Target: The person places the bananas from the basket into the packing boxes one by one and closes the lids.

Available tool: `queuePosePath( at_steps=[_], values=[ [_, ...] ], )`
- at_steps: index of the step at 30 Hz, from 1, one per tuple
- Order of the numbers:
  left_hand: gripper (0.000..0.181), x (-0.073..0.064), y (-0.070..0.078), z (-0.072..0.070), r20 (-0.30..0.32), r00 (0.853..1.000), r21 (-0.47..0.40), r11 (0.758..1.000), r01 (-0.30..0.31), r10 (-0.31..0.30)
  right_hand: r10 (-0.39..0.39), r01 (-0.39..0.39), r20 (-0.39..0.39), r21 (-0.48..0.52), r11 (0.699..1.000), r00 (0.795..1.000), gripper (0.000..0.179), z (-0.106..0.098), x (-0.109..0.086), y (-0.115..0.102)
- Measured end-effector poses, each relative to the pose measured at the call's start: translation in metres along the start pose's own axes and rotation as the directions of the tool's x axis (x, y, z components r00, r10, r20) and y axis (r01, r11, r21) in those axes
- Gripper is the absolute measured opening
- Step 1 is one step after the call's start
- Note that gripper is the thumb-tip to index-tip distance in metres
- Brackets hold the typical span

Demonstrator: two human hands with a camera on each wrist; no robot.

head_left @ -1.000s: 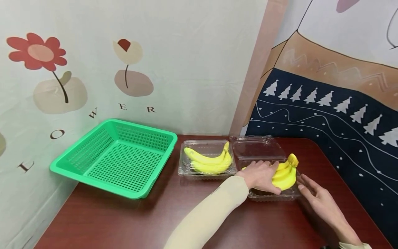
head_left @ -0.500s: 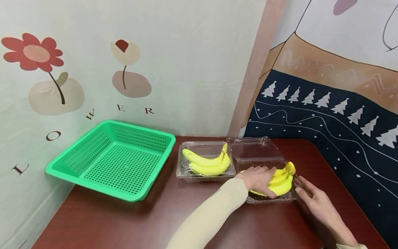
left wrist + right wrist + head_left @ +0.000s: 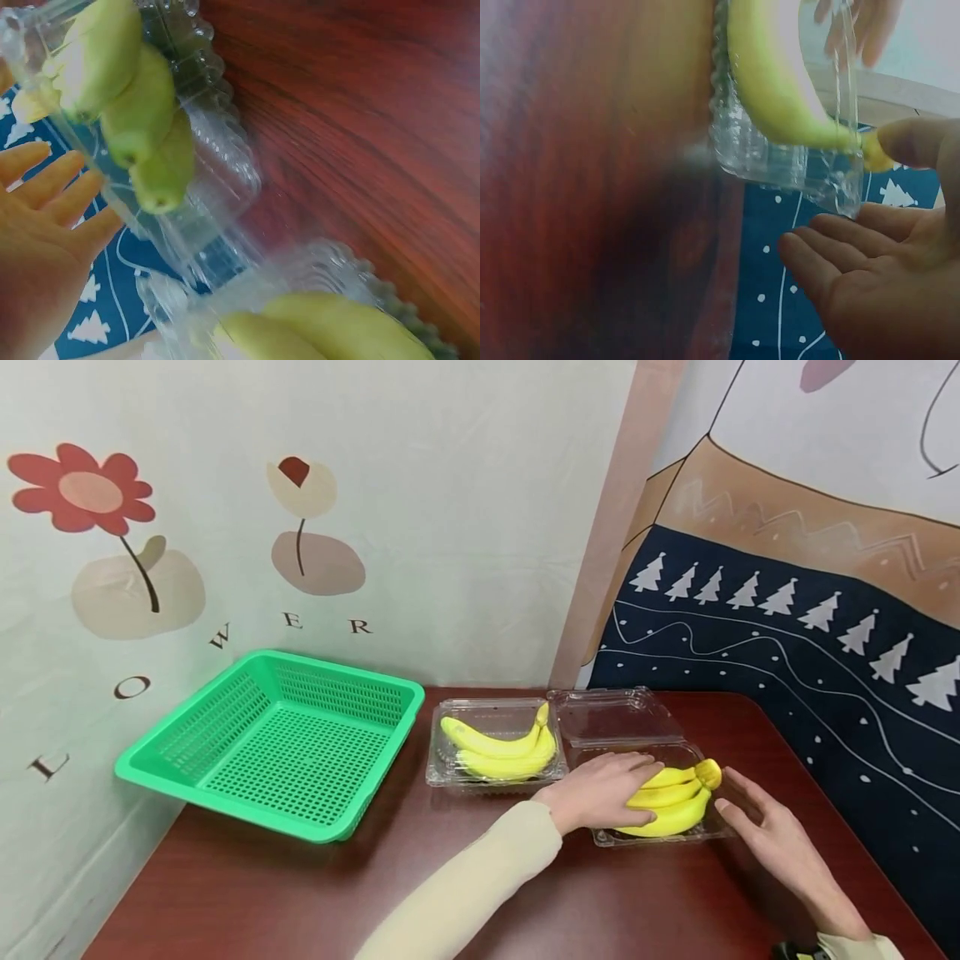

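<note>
A yellow banana bunch (image 3: 671,814) lies in an uncovered clear plastic clamshell box (image 3: 611,840) at the table's right, its stem end over the right wall. My left hand (image 3: 603,789) hovers over the bunch's left end, hiding part of it; the left wrist view shows this hand (image 3: 45,232) with its fingers extended. At the box's right side is my right hand (image 3: 776,835). In the right wrist view the thumb (image 3: 911,142) touches the stem tip, and straight fingers (image 3: 855,251) lie by the box's outer wall.
The box's hinged lid (image 3: 618,718) lies folded back toward the wall. To its left sits a closed clear box (image 3: 442,772) with another banana bunch (image 3: 506,747) inside. A green slotted basket (image 3: 337,831) stands farther left. Printed cloth (image 3: 465,527) hangs behind the table.
My left hand has slid left, uncovering more of the bananas. The bunch sits a little lower and nearer in the box. My right hand stays by the box's right side.
</note>
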State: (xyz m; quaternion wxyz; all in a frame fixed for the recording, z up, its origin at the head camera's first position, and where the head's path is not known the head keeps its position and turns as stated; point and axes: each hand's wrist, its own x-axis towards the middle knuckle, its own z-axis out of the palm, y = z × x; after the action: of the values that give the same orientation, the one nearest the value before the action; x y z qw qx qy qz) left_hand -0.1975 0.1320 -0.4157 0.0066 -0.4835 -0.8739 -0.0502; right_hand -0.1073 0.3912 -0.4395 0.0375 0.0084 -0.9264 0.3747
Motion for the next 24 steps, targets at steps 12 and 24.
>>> queuePosePath(
  at_steps=[12, 24],
  values=[
    [0.055, -0.047, -0.02, 0.007, -0.126, 0.991, 0.026, 0.998, -0.051, 0.054, -0.075, 0.075, -0.01, 0.011, 0.997, 0.997, 0.067, -0.008, 0.016, 0.001],
    [0.04, -0.041, -0.014, 0.006, -0.091, 0.996, 0.054, 0.998, 0.017, -0.012, -0.138, 0.136, 0.02, 0.066, 0.988, 0.99, 0.065, -0.007, 0.024, 0.008]
  ],
)
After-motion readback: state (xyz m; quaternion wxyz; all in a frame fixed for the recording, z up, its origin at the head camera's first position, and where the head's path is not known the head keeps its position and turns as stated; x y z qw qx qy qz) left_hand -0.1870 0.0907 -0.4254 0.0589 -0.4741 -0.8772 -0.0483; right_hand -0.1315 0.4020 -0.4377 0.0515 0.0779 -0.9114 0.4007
